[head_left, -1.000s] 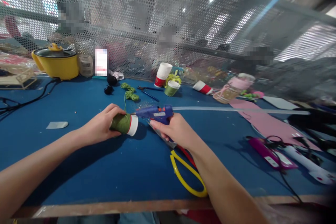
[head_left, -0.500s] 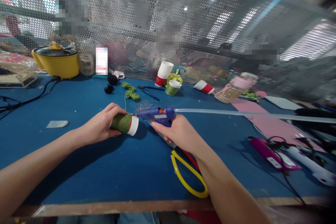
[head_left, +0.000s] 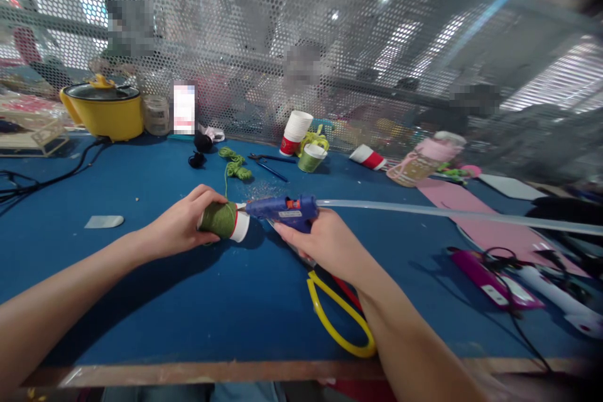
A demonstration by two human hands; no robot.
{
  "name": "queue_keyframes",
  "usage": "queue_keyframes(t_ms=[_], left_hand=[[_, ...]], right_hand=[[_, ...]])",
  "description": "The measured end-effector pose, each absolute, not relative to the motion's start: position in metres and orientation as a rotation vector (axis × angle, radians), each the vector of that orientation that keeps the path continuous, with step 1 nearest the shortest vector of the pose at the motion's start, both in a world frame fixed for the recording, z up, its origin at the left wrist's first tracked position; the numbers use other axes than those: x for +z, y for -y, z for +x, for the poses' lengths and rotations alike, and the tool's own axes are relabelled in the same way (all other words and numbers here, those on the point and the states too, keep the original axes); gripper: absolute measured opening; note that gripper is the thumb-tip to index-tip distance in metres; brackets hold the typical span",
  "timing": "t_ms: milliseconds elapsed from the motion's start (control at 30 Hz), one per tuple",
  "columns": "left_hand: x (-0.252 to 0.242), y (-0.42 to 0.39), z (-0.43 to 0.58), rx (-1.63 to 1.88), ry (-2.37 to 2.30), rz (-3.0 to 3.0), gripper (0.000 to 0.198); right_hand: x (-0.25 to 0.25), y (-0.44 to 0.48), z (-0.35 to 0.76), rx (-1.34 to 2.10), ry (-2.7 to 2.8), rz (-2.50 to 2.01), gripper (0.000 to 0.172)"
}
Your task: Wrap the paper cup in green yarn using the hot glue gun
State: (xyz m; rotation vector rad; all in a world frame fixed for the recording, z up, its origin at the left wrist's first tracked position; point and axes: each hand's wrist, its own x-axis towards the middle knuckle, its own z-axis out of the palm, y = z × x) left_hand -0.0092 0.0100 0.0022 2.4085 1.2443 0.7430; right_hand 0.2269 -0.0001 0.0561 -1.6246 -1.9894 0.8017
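Note:
My left hand (head_left: 188, 217) is closed around a paper cup (head_left: 221, 221) lying on its side, most of it wrapped in green yarn, with a red line and a white end bare at the right. A strand runs from it back to a loose bundle of green yarn (head_left: 238, 170). My right hand (head_left: 325, 235) grips a blue glue gun (head_left: 277, 207), its nozzle at the cup's wrapped edge; whether it touches I cannot tell. A long clear glue stick (head_left: 400, 208) sticks out of the gun's rear. Under my right hand and forearm lie scissors (head_left: 320, 314) with yellow and red handles, partly hidden.
Pliers (head_left: 272, 171), stacked paper cups (head_left: 296, 132), a green-wrapped cup (head_left: 311, 158) and a tipped cup (head_left: 367, 157) lie toward the mesh screen. At right are pink sheet (head_left: 494, 232) and a purple power strip (head_left: 494, 279). A yellow pot (head_left: 106, 116) stands back left.
The glue gun's rear has dipped slightly and shifted a little right, with its nozzle still at the cup. My left hand keeps its hold on the cup. The whole view has shifted slightly.

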Motion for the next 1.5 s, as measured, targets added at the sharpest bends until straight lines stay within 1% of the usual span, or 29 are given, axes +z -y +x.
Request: queue_keyframes(t_ms=[133,300,533,700,867,1067,1267,1500], left_hand=[[0.0010,-0.0106,-0.0096,0.751,-1.248,2.402,0.043],[0.0006,-0.0112,-0.0099,0.740,-1.261,2.399,0.044],[0.0009,-0.0114,-0.0098,0.727,-1.290,2.403,0.044],[0.0006,-0.0116,-0.0092,0.735,-1.310,2.397,0.044],[0.0004,-0.0120,-0.0092,0.729,-1.286,2.406,0.044],[0.0006,-0.0100,-0.0094,0.729,-1.240,2.427,0.044],[0.0020,-0.0083,-0.0078,0.738,-1.204,2.458,0.045],[0.0011,-0.0074,-0.0065,0.731,-1.202,2.498,0.046]], right_hand=[[0.0564,0.0017,0.2283,0.811,1.981,-1.570,0.028],[0.0583,0.0024,0.2277,0.821,2.020,-1.603,0.027],[0.0595,0.0048,0.2281,0.786,2.088,-1.571,0.026],[0.0601,0.0067,0.2281,0.700,2.143,-1.498,0.025],[0.0602,0.0057,0.2268,0.647,2.133,-1.574,0.026],[0.0608,0.0052,0.2233,0.702,2.059,-1.663,0.029],[0.0607,0.0032,0.2213,0.692,2.034,-1.639,0.025],[0.0569,-0.0011,0.2207,0.676,2.048,-1.651,0.030]])
